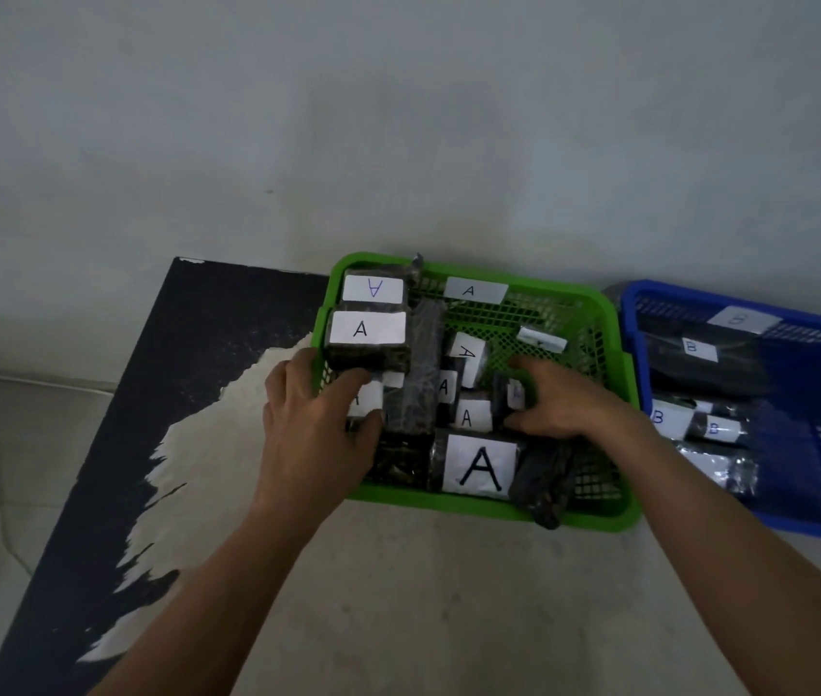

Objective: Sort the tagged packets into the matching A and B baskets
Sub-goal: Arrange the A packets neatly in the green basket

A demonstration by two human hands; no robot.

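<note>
Both hands inside the green basket [448,502]; its own A label [473,291] sits on the far wall; the blue basket [630,344] stands touching or just beside its right side, holding B-tagged packets [692,346].

Left hand [318,419] at the basket's near-left part; fingers and thumb curled round a small white-tagged packet [365,399], pinching it; its letter is mostly covered. Right hand [564,404] toward the basket's right of centre; fingers curled over a small dark packet [516,394], thumb beneath, so gripping it; its tag is too blurred to read.

Remaining contents: a large A packet [481,467] flat against the near wall; two stacked A packets [367,334] in the far-left corner; several small A packets in the middle.

Risks, as judged:
- unread tag in the right hand; dropped into either basket unchecked, it may land in the wrong one;
- a dark wrapped packet [546,487] droops over the near rim; the right forearm passes just above it, and a brush while withdrawing could tip it onto the floor;
- the far-left stack stands right beside the left fingers; a sideways pull could topple it;
- two hands lifting at once in a crowded basket may drag neighbouring packets up too.
</note>
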